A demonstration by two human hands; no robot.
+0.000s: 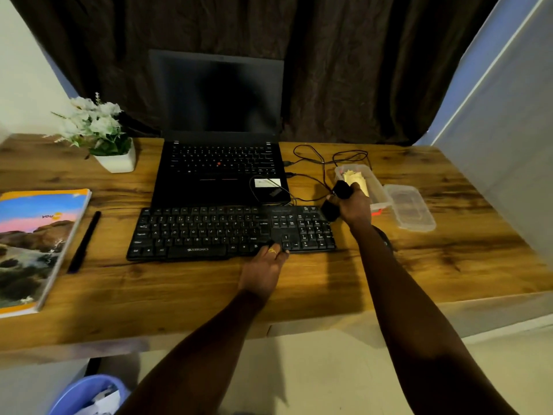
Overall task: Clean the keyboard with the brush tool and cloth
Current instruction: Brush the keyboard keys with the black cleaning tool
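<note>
A dark brown curtain (344, 70) hangs behind the wooden worktop (329, 283), on which an open black laptop (218, 130) stands just behind the black keyboard (209, 232), with a notebook (36, 244), a pen (83, 242) and a potted white-flower plant (98, 133) to the left. To the right, a clear plastic box (375, 190) holds a yellowish cloth (356, 181), its lid (410, 206) lies beside it, and a blue bin (86, 395) with crumpled paper sits on the floor. The right hand (353, 206) has its fingers closed around a black brush tool (336, 202) at the keyboard's right end, while the left hand (264, 266) rests its fingers loosely together on the keyboard's front edge.
</note>
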